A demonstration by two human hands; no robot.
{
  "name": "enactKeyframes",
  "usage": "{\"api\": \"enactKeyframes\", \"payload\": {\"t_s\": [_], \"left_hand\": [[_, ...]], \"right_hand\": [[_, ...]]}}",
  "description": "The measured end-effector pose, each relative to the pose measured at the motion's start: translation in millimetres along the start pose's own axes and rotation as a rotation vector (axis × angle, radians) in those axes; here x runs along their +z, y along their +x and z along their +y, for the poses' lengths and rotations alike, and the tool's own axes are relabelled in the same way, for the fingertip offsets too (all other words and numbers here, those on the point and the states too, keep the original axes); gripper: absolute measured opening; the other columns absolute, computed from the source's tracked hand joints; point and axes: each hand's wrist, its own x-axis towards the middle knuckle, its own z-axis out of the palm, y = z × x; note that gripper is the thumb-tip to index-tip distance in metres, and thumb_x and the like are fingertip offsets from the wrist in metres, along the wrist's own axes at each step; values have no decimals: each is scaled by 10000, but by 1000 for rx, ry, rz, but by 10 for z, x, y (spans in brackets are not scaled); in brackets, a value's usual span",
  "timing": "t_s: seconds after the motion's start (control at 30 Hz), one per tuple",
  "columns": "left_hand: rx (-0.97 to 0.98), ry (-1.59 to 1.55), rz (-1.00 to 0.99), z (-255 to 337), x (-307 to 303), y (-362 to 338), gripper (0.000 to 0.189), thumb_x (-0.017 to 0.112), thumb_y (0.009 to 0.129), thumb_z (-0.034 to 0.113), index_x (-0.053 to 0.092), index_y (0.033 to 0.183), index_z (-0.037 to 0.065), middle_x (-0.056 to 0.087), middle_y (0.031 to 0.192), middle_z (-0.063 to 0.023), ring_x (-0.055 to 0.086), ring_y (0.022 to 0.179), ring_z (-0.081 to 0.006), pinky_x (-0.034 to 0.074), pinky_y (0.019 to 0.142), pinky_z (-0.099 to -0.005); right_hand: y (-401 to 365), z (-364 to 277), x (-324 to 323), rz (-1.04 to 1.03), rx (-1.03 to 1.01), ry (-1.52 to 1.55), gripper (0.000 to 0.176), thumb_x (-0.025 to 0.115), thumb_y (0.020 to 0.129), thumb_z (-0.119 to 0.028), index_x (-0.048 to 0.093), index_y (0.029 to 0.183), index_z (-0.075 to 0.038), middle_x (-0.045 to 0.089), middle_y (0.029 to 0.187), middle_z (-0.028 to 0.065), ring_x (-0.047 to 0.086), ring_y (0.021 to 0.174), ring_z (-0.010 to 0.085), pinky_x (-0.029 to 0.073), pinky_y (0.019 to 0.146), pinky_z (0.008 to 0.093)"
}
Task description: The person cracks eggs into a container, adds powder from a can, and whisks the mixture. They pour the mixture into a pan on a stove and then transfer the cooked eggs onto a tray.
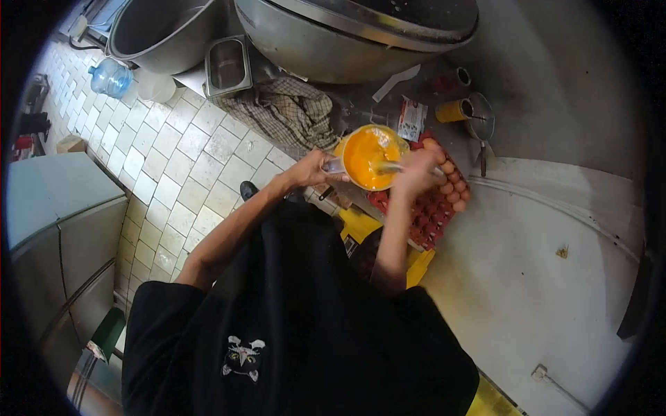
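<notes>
My left hand [313,171] is wrapped round the handle of a jug [334,166] that holds orange-yellow liquid egg [365,159]. Above the jug's right side, my right hand [417,173] is closed on the handle of a whisk-like utensil, its head [386,167] down in the liquid; motion blurs this hand. Behind and below it lies a red egg tray [429,220], with several brown eggs [454,177] along its right side and bare cups nearer me.
A checked cloth [291,111] lies beyond the jug, near a metal pan [227,66] and large metal bowls [333,48]. A packet [413,116], a yellow can [453,111] and a white scraper [395,82] are at the back right. A blue water bottle [111,78] stands at the far left.
</notes>
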Motion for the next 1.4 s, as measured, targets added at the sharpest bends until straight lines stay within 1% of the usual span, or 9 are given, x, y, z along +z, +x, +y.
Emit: {"api": "enactKeyframes", "payload": {"t_s": [0.13,0.23,0.33,0.43,0.5,0.6,0.77,1.13,1.4], "left_hand": [[-78,66,-26,-66,77,-85,368,780,824,360,670,842,9,574,621,4,479,569,-67,399,511,-298],[-88,62,-13,-30,23,-6,373,784,817,368,665,829,15,543,613,25,455,558,-71,369,498,-297],[-5,-19,-2,-13,20,-11,369,787,814,367,674,851,18,549,616,28,450,559,-71,357,494,-299],[-45,48,-18,-67,50,-5,364,786,816,368,676,857,24,565,627,30,485,571,-68,384,507,-279],[-68,42,18,-61,-23,36,364,786,815,368,677,851,22,570,625,25,506,567,-69,405,507,-274],[-106,-27,-11,42,-30,56,367,781,820,371,687,891,24,574,615,10,516,547,-73,430,509,-271],[-179,-70,-30,-80,146,-96,351,783,822,353,697,909,23,617,639,-16,534,522,-86,451,501,-272],[-64,28,-41,-179,108,-28,324,762,847,309,699,952,9,661,727,-26,618,648,-84,544,565,-281],[-51,-4,-56,-102,-30,103,296,757,854,266,687,923,-13,642,695,-11,621,655,-77,562,560,-278]], "right_hand": [[87,-570,-121,-173,-24,269,376,540,981,-272,325,708,-129,384,535,-17,358,455,90,308,449,251],[-77,-99,274,281,-47,-51,400,517,985,-307,332,676,-134,331,535,-37,312,455,85,251,419,257],[126,-494,-144,-98,27,241,334,530,971,-246,366,707,-125,390,574,-25,379,481,95,327,440,259],[-30,-188,103,208,-299,-190,379,527,984,-243,357,662,-135,397,581,-23,339,463,96,323,443,259],[206,-466,-77,-143,-149,163,306,537,973,-222,412,719,-105,421,576,-19,380,471,102,364,460,259],[-16,-189,233,251,-8,23,405,602,954,-327,408,664,-122,392,547,-31,381,451,100,316,436,243],[14,-487,-141,-121,-19,167,335,565,958,-241,419,688,-107,542,631,22,489,520,110,389,473,260],[66,-566,-108,-92,-129,228,324,462,984,-213,418,675,-124,480,598,-1,419,490,106,372,471,248],[107,-51,29,237,-136,-40,341,560,949,-261,365,716,-104,465,595,12,459,511,118,387,472,271]]}}
